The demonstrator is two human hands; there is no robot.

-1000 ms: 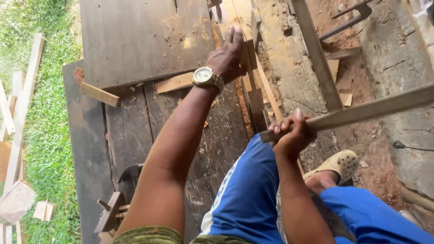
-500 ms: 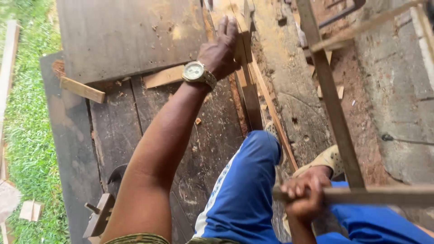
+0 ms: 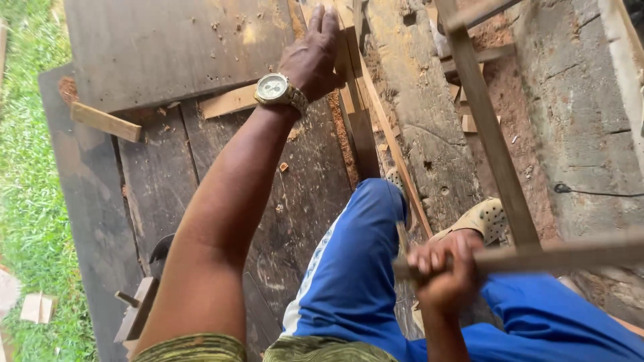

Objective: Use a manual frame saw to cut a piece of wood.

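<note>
We see a dark plank bench (image 3: 161, 181) filling most of the view, grass (image 3: 27, 188) along its left edge, bare concrete (image 3: 577, 127) and dirt to the right. A wide board (image 3: 174, 47) lies flat across the far end of the bench, with sawdust along its right edge. A thin wooden frame (image 3: 490, 134) stands over the concrete, one rail running diagonally. Our legs in blue shorts (image 3: 355, 275) sit bottom centre, one knee up against the bench edge, a tan shoe (image 3: 483, 218) on the ground past it.

Left hand (image 3: 312, 57): arm stretched out, palm down, fingers flat and spread on the right edge of the board, pressing on it, gripping nothing. Watch (image 3: 276, 90) on that wrist.

Right hand (image 3: 443, 268): closed in a tight fist around a long wooden stick (image 3: 557, 255), which runs level to the right and out of view, just above the right thigh.

Small offcuts: a strip (image 3: 106, 122) on the bench left, another (image 3: 231, 102) poking out from under the board near the wrist.
</note>
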